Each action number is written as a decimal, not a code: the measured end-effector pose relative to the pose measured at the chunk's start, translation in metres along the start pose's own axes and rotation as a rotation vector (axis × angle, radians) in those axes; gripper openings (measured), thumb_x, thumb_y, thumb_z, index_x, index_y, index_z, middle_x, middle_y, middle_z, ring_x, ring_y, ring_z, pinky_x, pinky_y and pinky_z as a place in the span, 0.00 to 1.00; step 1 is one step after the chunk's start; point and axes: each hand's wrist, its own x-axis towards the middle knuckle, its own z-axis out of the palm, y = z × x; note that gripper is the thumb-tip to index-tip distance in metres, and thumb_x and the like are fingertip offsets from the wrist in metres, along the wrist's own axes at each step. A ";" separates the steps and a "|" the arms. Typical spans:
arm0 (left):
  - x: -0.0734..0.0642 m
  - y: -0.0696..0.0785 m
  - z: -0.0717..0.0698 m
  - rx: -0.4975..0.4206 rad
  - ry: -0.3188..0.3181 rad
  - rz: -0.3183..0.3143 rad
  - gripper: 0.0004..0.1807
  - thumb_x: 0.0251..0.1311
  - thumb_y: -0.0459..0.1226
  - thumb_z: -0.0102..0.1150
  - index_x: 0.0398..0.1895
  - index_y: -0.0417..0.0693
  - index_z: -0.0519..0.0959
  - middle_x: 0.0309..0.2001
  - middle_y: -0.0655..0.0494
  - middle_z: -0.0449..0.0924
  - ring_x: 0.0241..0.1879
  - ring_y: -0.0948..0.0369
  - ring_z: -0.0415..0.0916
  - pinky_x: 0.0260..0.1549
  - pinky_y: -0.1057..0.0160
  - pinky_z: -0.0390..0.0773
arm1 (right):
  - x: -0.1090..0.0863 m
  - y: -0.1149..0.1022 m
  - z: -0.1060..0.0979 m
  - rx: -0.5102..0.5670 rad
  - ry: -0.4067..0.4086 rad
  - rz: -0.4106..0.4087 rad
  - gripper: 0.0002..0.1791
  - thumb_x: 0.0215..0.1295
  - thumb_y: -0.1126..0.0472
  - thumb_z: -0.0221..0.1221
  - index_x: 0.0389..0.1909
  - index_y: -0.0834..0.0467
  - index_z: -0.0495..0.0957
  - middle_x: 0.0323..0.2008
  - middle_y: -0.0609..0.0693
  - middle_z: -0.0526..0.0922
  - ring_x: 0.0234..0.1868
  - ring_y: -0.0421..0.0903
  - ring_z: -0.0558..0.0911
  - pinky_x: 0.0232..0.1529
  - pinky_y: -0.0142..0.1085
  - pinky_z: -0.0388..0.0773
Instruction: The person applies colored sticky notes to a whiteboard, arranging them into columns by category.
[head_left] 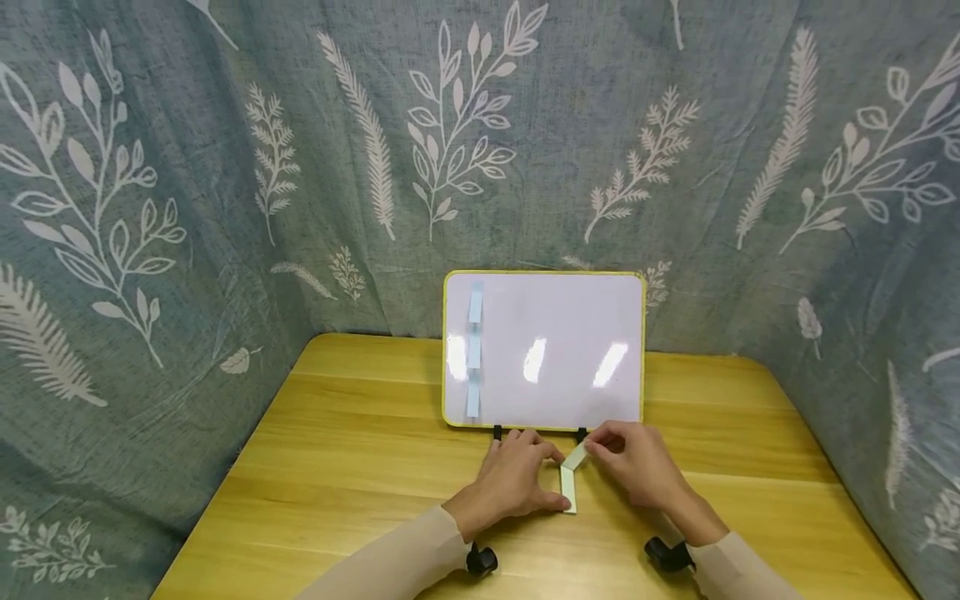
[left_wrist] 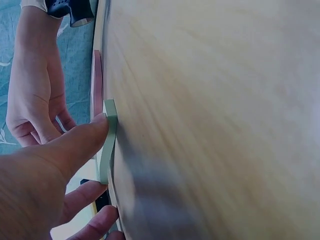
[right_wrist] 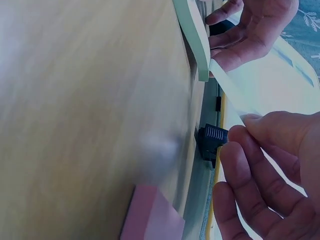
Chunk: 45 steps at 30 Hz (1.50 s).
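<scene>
On the table lies a narrow pale green sticky note pad (head_left: 568,490). My left hand (head_left: 513,479) grips it by its ends, thumb at the near end and a fingertip at the far end; the left wrist view shows the pad (left_wrist: 108,150) edge-on, bowed slightly. From its far end a pale green strip (head_left: 576,456) slants up to the right. My right hand (head_left: 637,462) pinches the free end of that strip between thumb and forefinger. In the right wrist view the strip (right_wrist: 227,87) runs taut from the pad to the pinching fingertips.
Behind the hands a yellow-edged whiteboard (head_left: 558,317) stands on black feet. Three light blue sticky strips (head_left: 474,352) run down its left side. A pink pad (right_wrist: 152,215) lies near the right hand. Leaf-patterned cloth (head_left: 480,125) hangs around the wooden table (head_left: 337,467).
</scene>
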 end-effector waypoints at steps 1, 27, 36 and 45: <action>0.000 0.000 0.000 -0.003 -0.002 -0.002 0.34 0.56 0.66 0.89 0.64 0.72 0.91 0.65 0.64 0.86 0.59 0.59 0.77 0.59 0.51 0.78 | 0.000 0.000 0.000 0.001 0.003 0.006 0.03 0.81 0.57 0.75 0.43 0.46 0.96 0.40 0.40 0.97 0.41 0.36 0.91 0.46 0.32 0.87; -0.003 0.004 -0.004 -0.025 0.001 0.003 0.32 0.57 0.63 0.90 0.63 0.71 0.91 0.65 0.63 0.84 0.60 0.59 0.76 0.55 0.55 0.73 | 0.010 -0.006 -0.024 -0.036 0.083 -0.004 0.04 0.82 0.58 0.74 0.45 0.51 0.97 0.40 0.45 0.98 0.38 0.39 0.91 0.42 0.32 0.87; -0.004 0.002 -0.004 -0.024 -0.003 0.006 0.31 0.59 0.63 0.89 0.63 0.69 0.92 0.66 0.62 0.85 0.59 0.58 0.77 0.54 0.54 0.74 | 0.008 -0.011 -0.029 -0.012 0.109 -0.040 0.05 0.83 0.54 0.73 0.47 0.49 0.96 0.40 0.43 0.98 0.39 0.37 0.93 0.43 0.32 0.89; -0.004 0.002 -0.006 -0.040 0.003 0.015 0.31 0.59 0.61 0.90 0.64 0.67 0.93 0.65 0.62 0.86 0.59 0.58 0.78 0.54 0.55 0.75 | 0.009 -0.018 -0.027 0.017 0.173 -0.057 0.03 0.81 0.56 0.75 0.45 0.49 0.97 0.38 0.43 0.98 0.38 0.38 0.94 0.42 0.31 0.89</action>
